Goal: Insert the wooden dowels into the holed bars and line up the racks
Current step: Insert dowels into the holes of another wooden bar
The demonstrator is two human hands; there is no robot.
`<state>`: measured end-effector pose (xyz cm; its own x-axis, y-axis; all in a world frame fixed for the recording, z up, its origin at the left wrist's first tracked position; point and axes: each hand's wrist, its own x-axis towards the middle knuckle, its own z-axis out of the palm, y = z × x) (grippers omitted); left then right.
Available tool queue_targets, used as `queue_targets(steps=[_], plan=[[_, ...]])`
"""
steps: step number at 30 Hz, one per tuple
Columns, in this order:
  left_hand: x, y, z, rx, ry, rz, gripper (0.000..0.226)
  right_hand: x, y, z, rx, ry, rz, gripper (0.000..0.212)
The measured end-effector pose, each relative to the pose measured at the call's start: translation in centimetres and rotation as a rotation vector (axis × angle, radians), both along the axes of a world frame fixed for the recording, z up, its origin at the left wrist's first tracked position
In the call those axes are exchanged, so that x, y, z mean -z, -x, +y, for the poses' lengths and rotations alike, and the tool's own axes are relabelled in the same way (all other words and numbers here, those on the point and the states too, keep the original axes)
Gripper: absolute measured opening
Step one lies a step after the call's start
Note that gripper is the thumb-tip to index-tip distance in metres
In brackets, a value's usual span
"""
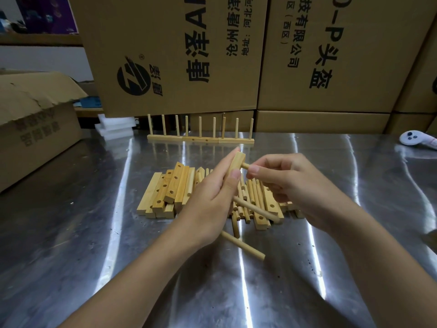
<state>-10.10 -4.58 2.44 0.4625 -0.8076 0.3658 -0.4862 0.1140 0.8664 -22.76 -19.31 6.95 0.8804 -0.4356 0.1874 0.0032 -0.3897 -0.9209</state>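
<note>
Left hand (pixel 210 197) curls round the holed bar (pixel 237 162); at three o'clock, right hand (pixel 290 183) pinches a dowel (pixel 246 165). It should enter square, unforced.

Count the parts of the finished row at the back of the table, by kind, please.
Bars: 3
Upright dowels: 9
Total: 12
</note>
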Motion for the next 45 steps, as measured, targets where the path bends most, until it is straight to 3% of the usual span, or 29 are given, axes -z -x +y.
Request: queue_targets(steps=[4, 9, 12, 16, 19, 23, 30, 45], plan=[[0.7, 0.1, -0.5, -0.094, 0.005, -0.091, 0.048, 0.3, -0.3, 0.1, 0.025, 0.062, 0.022, 0.034], [0.2, -0.5, -0.1, -0.093, 0.002, 0.069, 0.048, 1.7, -1.5, 1.9, 0.021, 0.095, -0.033, 0.04], [-0.1, -0.8, 0.1, -0.026, 0.057, 0.143, 0.034, 1.3, -1.4, 1.5, 0.067, 0.084, -0.031, 0.036], [-0.1, -0.4, -0.1, 0.127, 0.094, 0.288, 0.023, 0.9, -0.8, 0.3, 0.128, 0.009, -0.177, 0.022], [-0.1, -0.1, -0.1, 0.162, 0.083, 0.357, 0.023, 0.9, -0.7, 0.0, 0.195, -0.069, -0.405, 0.014], [-0.1, -0.1, -0.1, 0.143, 0.082, 0.393, 0.019, 0.8, -0.7, 0.3, 0.282, 0.045, -0.561, 0.009], [-0.3, -0.3, 0.1, 0.122, 0.092, 0.405, 0.036, 1.3, -0.8, 0.8, 0.375, 0.291, -0.487, 0.014], [0.0, -0.5, 0.2, 0.055, 0.057, 0.257, 0.042, 1.4, -1.0, 1.0, 0.245, 0.246, -0.432, 0.017]])
